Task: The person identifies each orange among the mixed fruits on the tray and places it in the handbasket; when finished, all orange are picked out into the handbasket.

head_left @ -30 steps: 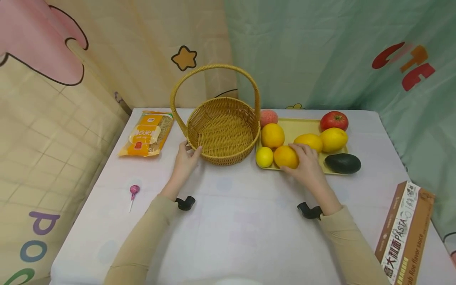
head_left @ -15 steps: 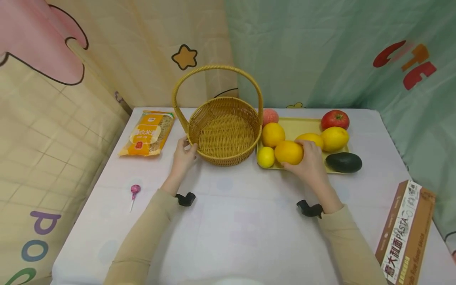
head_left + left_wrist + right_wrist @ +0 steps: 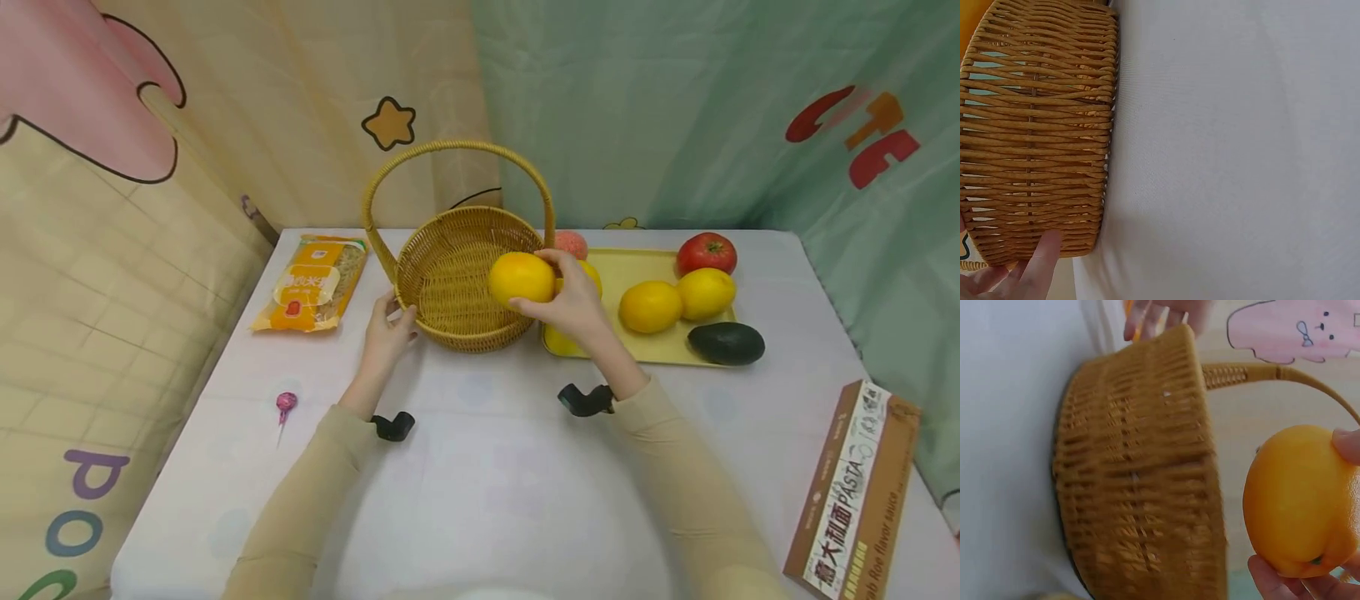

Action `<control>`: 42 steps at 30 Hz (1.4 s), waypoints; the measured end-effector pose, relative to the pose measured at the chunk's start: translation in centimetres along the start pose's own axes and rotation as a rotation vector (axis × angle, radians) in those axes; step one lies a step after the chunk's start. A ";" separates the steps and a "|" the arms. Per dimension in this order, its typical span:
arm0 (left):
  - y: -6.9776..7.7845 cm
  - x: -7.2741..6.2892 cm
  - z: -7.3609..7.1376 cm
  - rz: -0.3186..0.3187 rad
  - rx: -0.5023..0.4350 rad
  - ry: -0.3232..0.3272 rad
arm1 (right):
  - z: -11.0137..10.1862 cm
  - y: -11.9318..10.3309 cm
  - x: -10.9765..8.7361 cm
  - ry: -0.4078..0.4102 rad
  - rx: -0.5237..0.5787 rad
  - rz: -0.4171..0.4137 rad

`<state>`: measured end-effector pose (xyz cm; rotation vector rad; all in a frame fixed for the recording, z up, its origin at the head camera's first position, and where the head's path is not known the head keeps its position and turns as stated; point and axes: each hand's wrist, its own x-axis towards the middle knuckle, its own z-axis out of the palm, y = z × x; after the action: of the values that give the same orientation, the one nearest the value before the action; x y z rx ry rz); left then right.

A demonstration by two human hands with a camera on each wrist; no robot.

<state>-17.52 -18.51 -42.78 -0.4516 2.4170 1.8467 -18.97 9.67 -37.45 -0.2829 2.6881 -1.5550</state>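
My right hand (image 3: 573,307) holds an orange (image 3: 521,279) between thumb and fingers, over the right part of a wicker basket (image 3: 457,304) with a tall hoop handle. The right wrist view shows this orange (image 3: 1297,500) beside the rim, its green stem mark facing the camera. At the basket's front left, my left hand (image 3: 386,340) grips the side; in the left wrist view, the thumb lies against the woven wall (image 3: 1035,144). The inside of the basket shows bare weave around the orange. My right hand partly covers the fruit at the yellow tray's (image 3: 667,265) left end.
On the tray are a tomato (image 3: 707,255), yellow fruits (image 3: 651,307) and a pinkish fruit (image 3: 572,244); a dark green avocado (image 3: 726,343) lies across its right edge. A pasta box (image 3: 855,492) stands right. A food bag (image 3: 313,283) and lollipop (image 3: 286,403) lie left.
My right hand has lifted the orange from the tray's front and carried it left over the basket. The left hand stays at the basket's side.
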 end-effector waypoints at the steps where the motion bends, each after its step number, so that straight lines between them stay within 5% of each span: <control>1: -0.1 -0.1 0.0 0.001 -0.006 0.002 | 1.0 -0.2 0.6 -0.016 0.011 -0.004; 8: -0.6 -0.4 0.4 0.025 -0.046 0.038 | 6.9 -0.6 3.9 -0.088 -0.095 -0.016; 20: -1.3 -0.9 1.2 0.047 -0.169 0.096 | 11.0 -1.5 5.7 -0.224 -0.182 0.028; 33: -1.4 -0.9 1.4 0.073 -0.206 0.134 | 10.9 -1.9 5.5 -0.353 -0.262 -0.004; 42: -1.4 -0.8 1.7 0.101 -0.211 0.158 | 8.6 -1.7 4.6 -0.344 -0.276 0.010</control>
<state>-16.60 -17.11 -44.39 -0.5170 2.3909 2.2010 -22.34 0.64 -39.99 -0.4917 2.6103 -1.0157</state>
